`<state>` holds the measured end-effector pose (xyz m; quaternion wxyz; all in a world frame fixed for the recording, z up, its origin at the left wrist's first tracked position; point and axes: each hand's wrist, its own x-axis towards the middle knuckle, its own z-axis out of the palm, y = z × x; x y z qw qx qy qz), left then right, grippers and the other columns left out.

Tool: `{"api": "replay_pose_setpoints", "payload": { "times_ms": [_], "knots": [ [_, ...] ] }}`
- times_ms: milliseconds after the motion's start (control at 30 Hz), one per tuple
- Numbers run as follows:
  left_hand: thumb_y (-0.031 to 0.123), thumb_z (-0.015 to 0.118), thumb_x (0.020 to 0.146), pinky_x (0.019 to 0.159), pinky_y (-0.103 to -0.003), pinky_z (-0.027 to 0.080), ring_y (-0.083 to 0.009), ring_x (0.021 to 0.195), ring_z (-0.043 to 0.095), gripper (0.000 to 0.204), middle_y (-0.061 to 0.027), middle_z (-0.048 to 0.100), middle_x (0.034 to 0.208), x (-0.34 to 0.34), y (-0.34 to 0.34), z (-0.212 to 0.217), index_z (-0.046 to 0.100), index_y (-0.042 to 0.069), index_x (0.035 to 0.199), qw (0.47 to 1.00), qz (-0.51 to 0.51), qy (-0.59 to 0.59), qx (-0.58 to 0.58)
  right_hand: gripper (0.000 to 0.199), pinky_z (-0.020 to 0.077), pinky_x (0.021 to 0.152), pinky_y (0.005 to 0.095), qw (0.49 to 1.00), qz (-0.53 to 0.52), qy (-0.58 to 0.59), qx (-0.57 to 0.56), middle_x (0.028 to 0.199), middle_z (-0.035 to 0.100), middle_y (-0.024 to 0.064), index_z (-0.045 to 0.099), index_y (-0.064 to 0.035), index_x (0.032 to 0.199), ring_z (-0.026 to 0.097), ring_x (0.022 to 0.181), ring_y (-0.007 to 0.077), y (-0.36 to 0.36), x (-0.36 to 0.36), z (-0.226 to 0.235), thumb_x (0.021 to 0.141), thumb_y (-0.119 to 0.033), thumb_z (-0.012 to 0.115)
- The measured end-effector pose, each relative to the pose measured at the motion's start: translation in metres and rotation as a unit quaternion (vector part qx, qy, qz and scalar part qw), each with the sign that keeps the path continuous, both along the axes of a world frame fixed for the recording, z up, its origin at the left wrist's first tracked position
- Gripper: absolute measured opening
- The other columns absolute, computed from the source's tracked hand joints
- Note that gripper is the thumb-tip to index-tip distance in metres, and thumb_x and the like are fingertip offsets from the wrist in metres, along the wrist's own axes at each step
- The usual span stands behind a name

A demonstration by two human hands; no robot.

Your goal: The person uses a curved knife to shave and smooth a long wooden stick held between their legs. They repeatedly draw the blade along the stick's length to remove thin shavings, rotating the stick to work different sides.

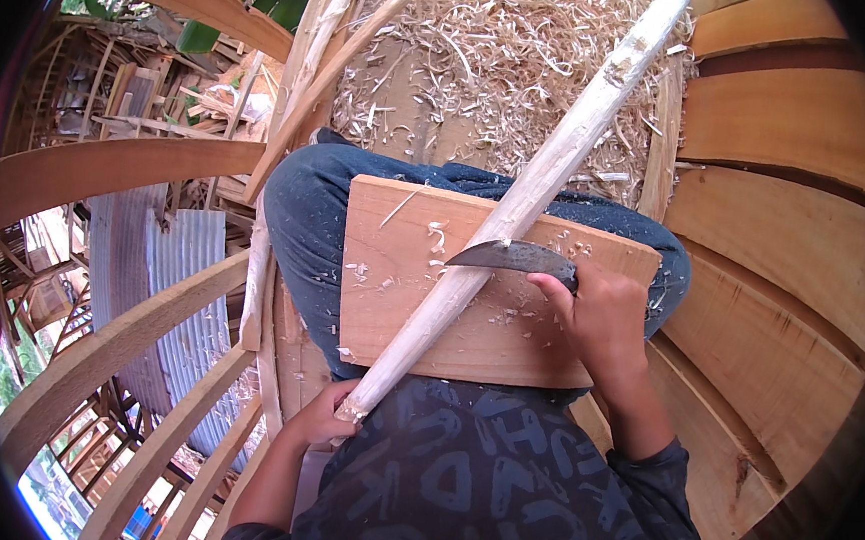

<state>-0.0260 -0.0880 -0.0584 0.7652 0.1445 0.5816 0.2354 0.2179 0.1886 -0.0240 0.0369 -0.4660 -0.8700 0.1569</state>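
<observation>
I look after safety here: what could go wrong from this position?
The curved knife in the right hand might slip along the pale pole toward the bare left hand at its lower end. The board across the legs could tilt, shifting the pole that lies diagonally over it.

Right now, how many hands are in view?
2: the left hand around the near end of the pale pole, the right hand gripping the curved knife.
</observation>
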Motion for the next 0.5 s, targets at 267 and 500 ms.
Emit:
{"api": "replay_pose_setpoints", "payload": {
  "times_ms": [267,500],
  "knots": [
    [0.007,0.062,0.059,0.093,-0.026,0.037,-0.0112,0.102,0.051,0.069,-0.003,0.056,0.111,-0.005,-0.005,-0.004,0.047,-0.003,0.126,0.999,-0.02,-0.032,-0.03,0.053,0.0424,0.045,0.0403,0.998,-0.066,-0.007,0.019,0.05,0.053,0.0153,0.059,0.0004,0.065,0.055,0.047,0.0333,0.012,0.006,0.002,0.082,-0.05,0.062],
    [0.007,0.061,0.058,0.092,-0.025,0.038,-0.0112,0.1,0.051,0.07,-0.0029,0.057,0.11,-0.006,-0.005,-0.005,0.048,-0.003,0.126,0.998,-0.043,-0.026,-0.035,0.056,0.0425,0.047,0.0439,0.988,-0.144,0.024,-0.052,0.053,0.054,0.0194,0.057,0.0022,0.061,0.056,0.051,0.0371,0.023,0.017,0.012,0.085,-0.048,0.058]
  ]
}}
